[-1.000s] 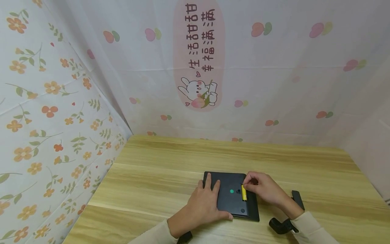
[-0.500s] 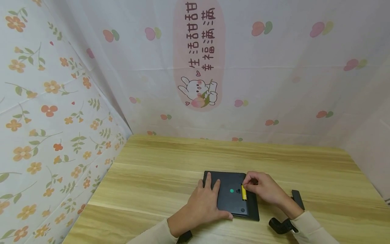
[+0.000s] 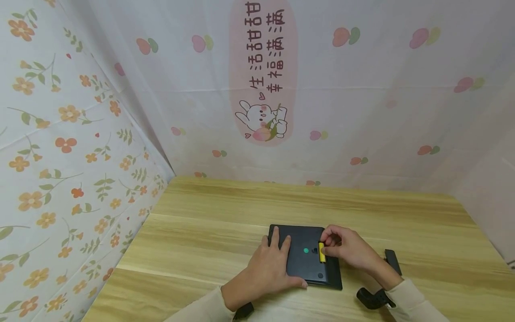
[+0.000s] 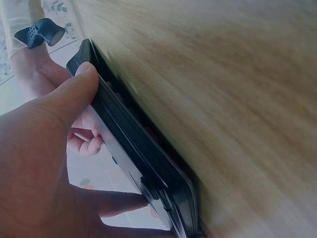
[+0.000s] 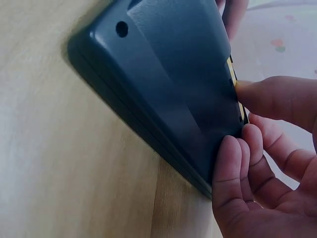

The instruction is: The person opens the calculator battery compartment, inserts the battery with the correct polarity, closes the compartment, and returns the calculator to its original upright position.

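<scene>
A black calculator (image 3: 299, 264) lies face down on the wooden table, with a green round sticker on its back. Its keys show along the underside in the left wrist view. In a slot near its right side sits a yellow battery (image 3: 322, 253). My left hand (image 3: 267, 268) rests on the back with fingers straight and spread, its thumb (image 4: 81, 87) against the near edge. My right hand (image 3: 350, 248) works at the battery: the thumb (image 5: 267, 99) presses on its side, and the curled index finger is at its far end. Other right fingertips touch the calculator's back.
A wood-grain table (image 3: 209, 223) extends around the calculator. Black wrist mounts (image 3: 372, 298) sit on both forearms. Behind the table hangs a printed cloth (image 3: 362, 112), and a flowered cloth (image 3: 72, 156) lines the left side.
My right thumb has slid from the battery's far end toward its middle and now covers part of it. The left hand and the calculator stay in place.
</scene>
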The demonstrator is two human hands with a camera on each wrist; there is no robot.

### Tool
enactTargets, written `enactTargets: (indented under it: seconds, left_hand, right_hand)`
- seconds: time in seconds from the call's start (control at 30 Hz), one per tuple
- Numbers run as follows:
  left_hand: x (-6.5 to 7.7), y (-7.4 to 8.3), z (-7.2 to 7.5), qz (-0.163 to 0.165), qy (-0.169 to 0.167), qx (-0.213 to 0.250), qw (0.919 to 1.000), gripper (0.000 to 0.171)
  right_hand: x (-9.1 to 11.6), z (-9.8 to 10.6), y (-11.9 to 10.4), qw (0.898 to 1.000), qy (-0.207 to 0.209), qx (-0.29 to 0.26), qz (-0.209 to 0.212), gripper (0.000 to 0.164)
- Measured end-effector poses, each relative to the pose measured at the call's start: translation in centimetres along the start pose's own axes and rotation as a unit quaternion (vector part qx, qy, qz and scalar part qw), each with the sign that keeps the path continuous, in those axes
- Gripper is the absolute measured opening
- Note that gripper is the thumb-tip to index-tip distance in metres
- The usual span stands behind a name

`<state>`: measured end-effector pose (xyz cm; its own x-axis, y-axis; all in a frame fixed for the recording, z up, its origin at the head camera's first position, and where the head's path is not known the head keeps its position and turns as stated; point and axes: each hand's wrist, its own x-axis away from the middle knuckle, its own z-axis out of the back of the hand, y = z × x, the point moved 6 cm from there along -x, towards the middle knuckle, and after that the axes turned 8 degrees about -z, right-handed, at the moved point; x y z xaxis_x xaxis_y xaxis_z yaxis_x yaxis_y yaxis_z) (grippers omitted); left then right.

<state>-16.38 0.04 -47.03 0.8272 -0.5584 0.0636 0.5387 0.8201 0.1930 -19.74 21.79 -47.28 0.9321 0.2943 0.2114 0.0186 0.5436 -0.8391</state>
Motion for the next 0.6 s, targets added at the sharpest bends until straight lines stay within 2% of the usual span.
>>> enactTargets:
  seconds: [0.27,0.6]
  left_hand:
    - [0.0,0.0,0.0,-0.002,0.002,0.003,1.0000,0.124]
    - [0.1,-0.1,0.0,0.000,0.000,0.015,0.9999,0.125]
  right_hand:
    - [0.7,-0.1,0.0,1.000,-0.019,-0.023,0.006,0.030]
    - [1.4,-0.2,0.3,1.000,-0.005,-0.011,-0.003,0.033]
